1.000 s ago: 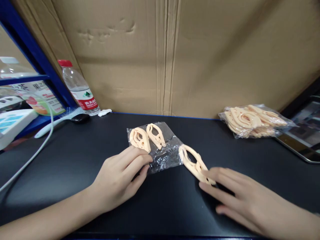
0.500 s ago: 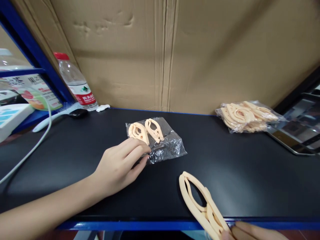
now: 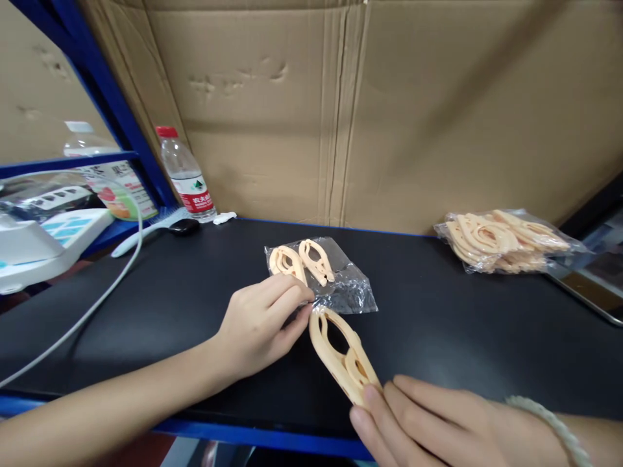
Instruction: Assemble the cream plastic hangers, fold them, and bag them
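Note:
My right hand grips the lower end of a beige folded plastic hanger, its rounded tip pointing up and left to the near edge of the clear bag. With thumb and fingers closed, my left hand pinches the near edge of a clear plastic bag lying on the table. Two smaller beige looped pieces, a left one and a right one, rest on or in that bag; which, I cannot tell. The left piece is partly covered by my fingers.
On the black table, a bag of several beige hangers lies at the back right, beside a phone-like slab. A water bottle, a brush and a white cable are at left. Cardboard stands behind.
My right hand has brought the hanger up and left, from the table's front edge to the bag's near edge. My left hand keeps its pinch on the bag. The view has shifted slightly.

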`<state>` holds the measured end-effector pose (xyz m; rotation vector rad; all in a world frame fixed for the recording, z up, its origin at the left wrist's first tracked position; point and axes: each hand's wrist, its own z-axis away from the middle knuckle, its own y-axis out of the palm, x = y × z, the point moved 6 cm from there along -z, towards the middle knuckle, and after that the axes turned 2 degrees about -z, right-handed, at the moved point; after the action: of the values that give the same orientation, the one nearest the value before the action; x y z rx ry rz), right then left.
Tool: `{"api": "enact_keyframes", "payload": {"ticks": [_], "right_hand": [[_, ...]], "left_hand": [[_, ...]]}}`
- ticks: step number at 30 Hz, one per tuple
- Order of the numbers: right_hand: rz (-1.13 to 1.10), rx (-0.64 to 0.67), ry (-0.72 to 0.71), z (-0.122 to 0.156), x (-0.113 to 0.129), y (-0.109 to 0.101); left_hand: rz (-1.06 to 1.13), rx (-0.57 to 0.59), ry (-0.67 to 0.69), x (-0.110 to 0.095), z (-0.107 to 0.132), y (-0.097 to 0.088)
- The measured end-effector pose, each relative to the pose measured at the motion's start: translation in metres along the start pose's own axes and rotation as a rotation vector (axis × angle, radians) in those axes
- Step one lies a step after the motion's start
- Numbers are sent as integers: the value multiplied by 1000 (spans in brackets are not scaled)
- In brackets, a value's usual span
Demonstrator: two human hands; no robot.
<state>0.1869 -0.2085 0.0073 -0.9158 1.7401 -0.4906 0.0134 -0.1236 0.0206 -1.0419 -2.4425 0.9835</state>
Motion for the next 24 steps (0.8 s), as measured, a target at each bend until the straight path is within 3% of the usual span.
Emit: {"api": "enact_keyframes", "payload": {"ticks": [5, 13, 24], "right_hand": [[2, -194, -38, -19, -18, 28], [77, -155, 48, -32, -52, 73], [78, -249, 59, -35, -69, 88]], "left_hand": [[31, -51, -52, 3, 0, -4], [-50, 4, -100, 9, 4, 1], [-95, 95, -73, 13, 7, 8]]}}
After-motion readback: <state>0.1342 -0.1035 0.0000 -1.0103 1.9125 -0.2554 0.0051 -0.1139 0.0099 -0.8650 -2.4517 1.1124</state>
